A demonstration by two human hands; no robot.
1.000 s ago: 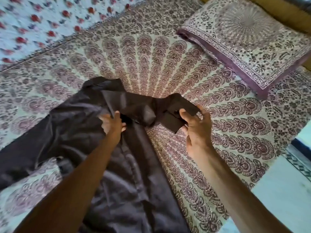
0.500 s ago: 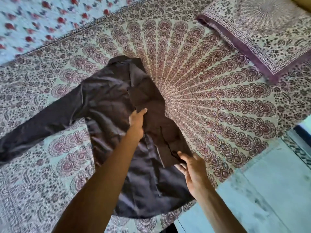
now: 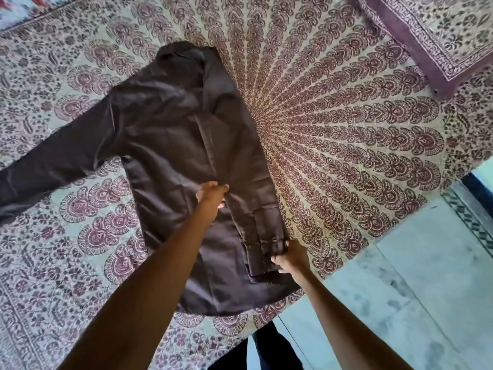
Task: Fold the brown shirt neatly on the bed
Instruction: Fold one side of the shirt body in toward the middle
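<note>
The brown shirt lies flat on the patterned bedspread, collar at the far end. Its left sleeve stretches out towards the left edge of the view. The right sleeve is folded inward and runs straight down the shirt's right side. My left hand rests on the middle of the shirt, fingers bunched on the folded sleeve's inner edge. My right hand grips the cuff of that folded sleeve near the hem, close to the bed's edge.
A matching patterned pillow lies at the far right corner. A floral sheet shows at the far left. The bed's near right edge drops to a pale tiled floor. Dark trouser legs stand at the bottom.
The right sleeve went from bunched up near the collar to laid straight down the shirt's side. My right hand drew the cuff towards the hem; my left hand slid down the shirt.
</note>
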